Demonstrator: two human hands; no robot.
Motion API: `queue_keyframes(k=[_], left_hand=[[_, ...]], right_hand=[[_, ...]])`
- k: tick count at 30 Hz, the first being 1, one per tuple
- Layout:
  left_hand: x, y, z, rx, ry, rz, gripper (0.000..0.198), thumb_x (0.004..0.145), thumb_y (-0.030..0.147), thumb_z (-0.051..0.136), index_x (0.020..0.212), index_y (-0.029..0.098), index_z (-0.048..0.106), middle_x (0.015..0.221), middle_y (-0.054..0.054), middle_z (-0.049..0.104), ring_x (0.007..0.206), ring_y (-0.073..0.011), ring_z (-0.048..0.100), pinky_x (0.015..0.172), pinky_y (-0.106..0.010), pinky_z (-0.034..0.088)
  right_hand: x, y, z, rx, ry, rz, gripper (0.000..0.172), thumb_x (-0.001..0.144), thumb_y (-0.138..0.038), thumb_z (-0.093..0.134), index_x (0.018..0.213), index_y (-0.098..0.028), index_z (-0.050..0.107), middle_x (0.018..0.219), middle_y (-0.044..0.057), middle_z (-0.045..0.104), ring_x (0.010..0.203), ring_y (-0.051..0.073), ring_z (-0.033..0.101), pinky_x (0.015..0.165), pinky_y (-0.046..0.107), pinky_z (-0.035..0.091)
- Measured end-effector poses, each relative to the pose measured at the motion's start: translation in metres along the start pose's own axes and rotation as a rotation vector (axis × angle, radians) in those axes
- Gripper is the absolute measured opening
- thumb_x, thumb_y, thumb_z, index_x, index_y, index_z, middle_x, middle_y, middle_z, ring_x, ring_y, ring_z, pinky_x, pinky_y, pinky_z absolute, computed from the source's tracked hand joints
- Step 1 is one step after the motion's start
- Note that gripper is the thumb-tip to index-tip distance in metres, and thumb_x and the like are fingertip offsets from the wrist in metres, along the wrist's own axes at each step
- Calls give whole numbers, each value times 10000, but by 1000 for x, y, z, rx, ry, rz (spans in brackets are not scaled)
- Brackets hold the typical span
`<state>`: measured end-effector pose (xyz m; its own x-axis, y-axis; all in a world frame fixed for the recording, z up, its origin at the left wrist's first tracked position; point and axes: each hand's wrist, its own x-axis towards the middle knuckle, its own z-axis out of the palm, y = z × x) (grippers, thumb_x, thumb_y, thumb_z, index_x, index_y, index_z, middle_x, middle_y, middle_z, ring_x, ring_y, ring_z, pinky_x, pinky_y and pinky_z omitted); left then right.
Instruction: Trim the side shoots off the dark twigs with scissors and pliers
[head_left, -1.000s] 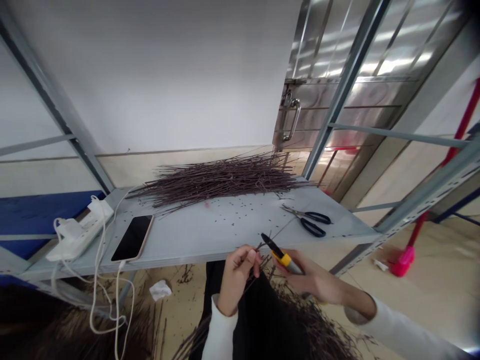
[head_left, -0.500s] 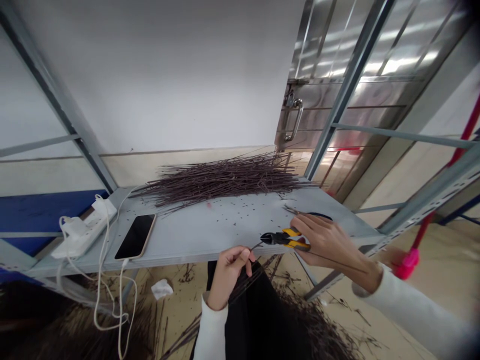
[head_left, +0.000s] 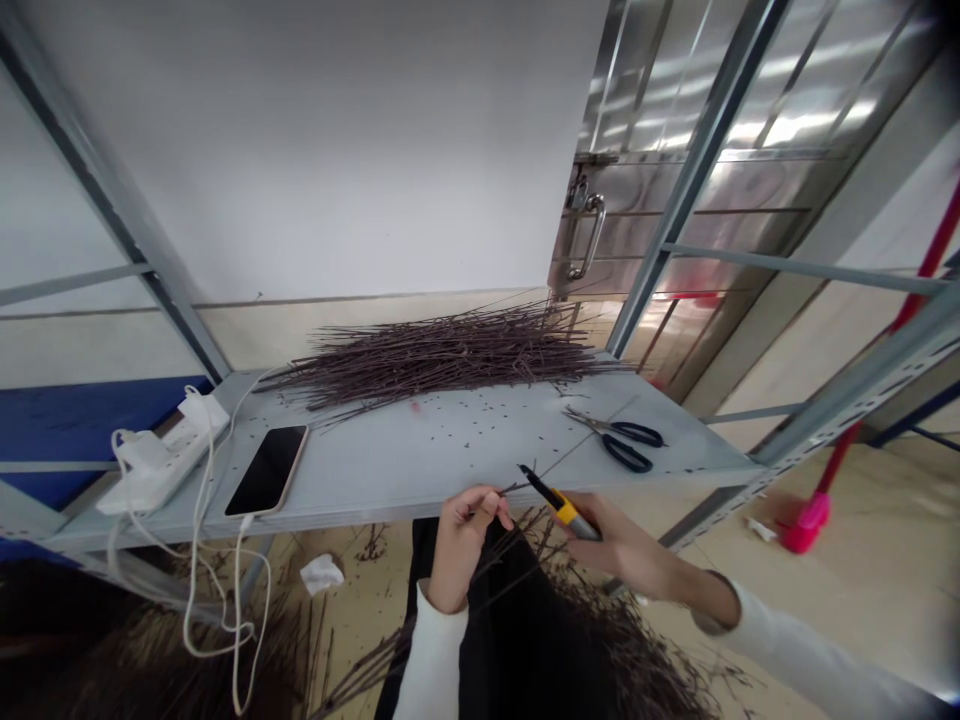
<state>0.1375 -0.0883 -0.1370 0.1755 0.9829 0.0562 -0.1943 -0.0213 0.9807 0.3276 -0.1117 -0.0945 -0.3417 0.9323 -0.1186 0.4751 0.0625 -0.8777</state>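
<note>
Pliers (head_left: 561, 512) drawn back beside a thin twig (head_left: 510, 489) pinched at the shelf edge

Since the earlier view, the right hand (head_left: 630, 558) has been lowered from above the scissors (head_left: 622, 441), which are now uncovered, and brought close to the left hand (head_left: 461, 550). The pliers are held in the right hand, their yellow-and-black handles gripped by curled fingers, and their black jaws are aimed up and to the left, just beside the twig. Whether the jaws are open cannot be told. The twig is pinched between the thumb and fingers of the left hand, just in front of the edge of a grey metal shelf (head_left: 442, 455). A bunch of dark twigs (head_left: 600, 640) runs down from the left hand across black trousers (head_left: 480, 640).

A loose pile of dark twigs (head_left: 442, 360) is laid along the back of the shelf, and small cut bits are scattered in front of it. The scissors lie near the shelf's right end, with their black handles closest to the hands. Toward the left end, a phone (head_left: 266, 470) is connected by a white cable (head_left: 237, 610), beside a white power strip (head_left: 154, 470). Below, a crumpled tissue (head_left: 321, 574) and more twig pieces are seen on the floor.
</note>
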Motion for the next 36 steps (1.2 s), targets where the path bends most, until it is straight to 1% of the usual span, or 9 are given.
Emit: queue_keyframes(k=[3, 6, 9, 11, 16, 25, 29, 32, 36], left_hand=[[1, -5, 4, -17, 45, 1, 394, 771, 546, 599, 678, 164, 621, 546, 3, 554, 489, -114, 436, 472, -226, 303], [1, -7, 9, -38, 44, -10, 401, 767, 558, 596, 753, 159, 629, 541, 25, 541, 427, -83, 333, 438, -219, 247], [0, -7, 11, -52, 23, -15, 395, 776, 553, 590, 745, 160, 619, 536, 32, 535, 421, -79, 319, 446, -221, 249], [-2, -4, 9, -54, 4, -9, 374, 789, 530, 592, 732, 161, 620, 544, 23, 545, 461, -94, 383, 479, -223, 288], [-6, 6, -1, -12, -68, 6, 340, 834, 470, 569, 721, 157, 637, 504, 25, 510, 521, -117, 431, 549, -230, 327], [-11, 23, -4, 107, -49, 43, 333, 837, 457, 555, 744, 153, 655, 509, 38, 490, 460, -103, 374, 521, -247, 293], [-17, 23, 15, 152, 16, 89, 345, 871, 447, 503, 741, 157, 637, 465, 47, 454, 468, -115, 387, 527, -252, 297], [-20, 20, 27, 158, 98, 112, 333, 885, 448, 484, 769, 167, 620, 494, 45, 470, 487, -118, 411, 538, -247, 313], [-18, 12, 26, 230, 189, 137, 327, 907, 442, 451, 792, 181, 611, 525, 40, 484, 501, -125, 446, 555, -247, 329]], right_hand=[[-3, 9, 14, 477, -221, 136, 175, 586, -232, 496, 684, -223, 351, 532, -87, 286, 440, 67, 248, 427, 215, 207], [-6, 13, 23, 912, -561, 237, 221, 519, -197, 490, 647, -223, 312, 522, -95, 281, 404, 54, 199, 385, 197, 171], [-6, 11, 22, 1100, -737, 219, 242, 465, -177, 455, 626, -218, 279, 517, -95, 262, 402, 53, 163, 379, 193, 165], [-6, 5, 16, 930, -602, 151, 213, 508, -192, 466, 650, -222, 311, 536, -93, 284, 413, 55, 189, 392, 201, 180], [-9, -9, -6, -61, 18, -73, 137, 630, -172, 511, 737, -202, 429, 629, -62, 371, 561, 93, 333, 518, 227, 260], [-12, 7, -36, -978, 503, -365, 136, 690, -228, 534, 816, -217, 484, 675, 3, 567, 566, 160, 517, 503, 243, 289], [-6, 9, -39, -1083, 725, -398, 123, 696, -225, 526, 805, -221, 467, 721, 25, 603, 633, 189, 575, 535, 253, 337], [0, 9, -30, -951, 780, -324, 144, 700, -271, 523, 809, -215, 447, 734, 37, 593, 624, 190, 556, 522, 256, 331], [0, 4, -4, -500, 501, -166, 98, 715, -284, 477, 750, -218, 413, 560, -48, 430, 485, 120, 387, 480, 240, 279]])
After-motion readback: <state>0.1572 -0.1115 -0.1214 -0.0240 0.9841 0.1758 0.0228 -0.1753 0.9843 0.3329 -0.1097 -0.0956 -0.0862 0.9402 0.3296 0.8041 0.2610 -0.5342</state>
